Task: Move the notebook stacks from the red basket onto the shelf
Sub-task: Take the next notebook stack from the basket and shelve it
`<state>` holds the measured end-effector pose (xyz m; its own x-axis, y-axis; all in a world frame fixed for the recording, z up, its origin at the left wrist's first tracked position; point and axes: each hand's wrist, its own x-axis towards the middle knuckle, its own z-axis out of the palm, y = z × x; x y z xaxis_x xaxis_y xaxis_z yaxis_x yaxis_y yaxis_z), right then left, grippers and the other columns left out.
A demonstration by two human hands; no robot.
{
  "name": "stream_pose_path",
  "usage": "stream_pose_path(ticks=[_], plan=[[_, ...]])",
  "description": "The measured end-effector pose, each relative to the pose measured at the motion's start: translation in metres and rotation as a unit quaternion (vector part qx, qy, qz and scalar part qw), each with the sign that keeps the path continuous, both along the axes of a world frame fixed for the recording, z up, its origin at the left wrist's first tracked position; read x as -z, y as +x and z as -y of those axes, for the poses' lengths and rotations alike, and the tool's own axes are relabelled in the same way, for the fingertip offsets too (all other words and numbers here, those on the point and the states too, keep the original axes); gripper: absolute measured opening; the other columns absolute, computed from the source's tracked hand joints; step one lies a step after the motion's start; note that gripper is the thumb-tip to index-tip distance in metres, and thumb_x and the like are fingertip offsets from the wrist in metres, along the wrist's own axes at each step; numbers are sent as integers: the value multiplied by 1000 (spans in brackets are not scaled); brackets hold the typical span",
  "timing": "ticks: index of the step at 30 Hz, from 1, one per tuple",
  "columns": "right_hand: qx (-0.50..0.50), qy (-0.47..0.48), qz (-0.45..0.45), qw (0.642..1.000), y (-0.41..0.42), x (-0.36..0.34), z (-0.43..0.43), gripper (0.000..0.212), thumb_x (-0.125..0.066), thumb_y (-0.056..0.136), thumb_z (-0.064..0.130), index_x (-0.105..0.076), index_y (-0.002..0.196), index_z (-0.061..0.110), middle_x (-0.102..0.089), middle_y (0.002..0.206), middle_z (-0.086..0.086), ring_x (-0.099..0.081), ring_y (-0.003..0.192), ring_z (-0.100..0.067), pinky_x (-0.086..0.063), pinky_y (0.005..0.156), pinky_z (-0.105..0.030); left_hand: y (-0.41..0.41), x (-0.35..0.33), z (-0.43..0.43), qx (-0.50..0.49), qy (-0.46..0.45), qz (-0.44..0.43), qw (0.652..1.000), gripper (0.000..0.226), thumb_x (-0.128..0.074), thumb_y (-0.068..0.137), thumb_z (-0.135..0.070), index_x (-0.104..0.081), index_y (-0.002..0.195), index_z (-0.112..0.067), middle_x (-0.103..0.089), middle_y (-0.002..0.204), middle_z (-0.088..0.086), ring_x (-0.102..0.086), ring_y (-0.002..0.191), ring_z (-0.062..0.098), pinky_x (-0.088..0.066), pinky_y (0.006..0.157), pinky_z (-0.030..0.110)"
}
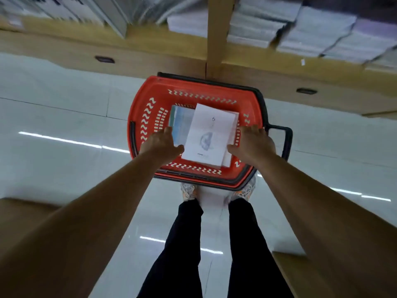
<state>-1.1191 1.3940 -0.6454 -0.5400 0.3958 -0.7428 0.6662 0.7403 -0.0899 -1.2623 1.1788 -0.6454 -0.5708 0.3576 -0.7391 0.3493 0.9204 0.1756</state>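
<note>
A red basket (148, 117) with black handles stands on the floor just in front of my feet, against the base of a wooden shelf (217, 35). Inside lies a white notebook stack (209, 134) with a bluish drawing on its cover; a second stack with a blue-green cover (179, 120) lies partly under it on the left. My left hand (162, 144) reaches in at the white stack's left edge, fingers spread. My right hand (254, 143) is at its right edge, fingers apart. Neither hand visibly grips the stack.
The shelf holds wrapped paper stacks (318, 33) on the right and leaning books (86, 11) on the left. A wooden upright (218, 52) divides the shelf above the basket. Brown boxes sit at the lower left (19, 214) and lower right (285, 261). The floor is glossy white tile.
</note>
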Motion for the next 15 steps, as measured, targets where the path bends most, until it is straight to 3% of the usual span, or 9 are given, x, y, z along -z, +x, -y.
stream_pose_path(ticks=[6,10,12,15], plan=[[27,-22,16,999,5,159,14,84,-59,83,63,-32,147,15,-42,148,-17,-43,131,-39,-47,98,-53,0,147,-2,-24,-16,23,999,81,-62,90,-54,-27,154,-18,-53,144,14,-64,110,35,-57,89,48],[168,-36,-14,985,5,233,26,101,-62,80,64,-16,154,13,-36,152,-18,-44,132,-39,-47,101,-49,1,219,-8,-70,21,37,997,83,-63,91,-55,-29,154,-14,-47,150,14,-52,129,35,-47,104,48],[243,-53,-29,968,5,257,31,109,-59,75,71,-7,156,20,-40,148,-17,-52,122,-38,-51,88,-44,7,242,-12,-98,27,47,994,76,-62,93,-52,-32,151,-13,-51,145,14,-53,126,34,-46,102,44],[279,-52,-57,957,10,279,42,93,-55,90,53,5,155,22,-49,137,-20,-60,102,-37,-45,72,-37,21,259,-19,-118,32,64,991,51,-53,99,-42,-42,138,-11,-58,130,16,-61,108,33,-53,92,45]])
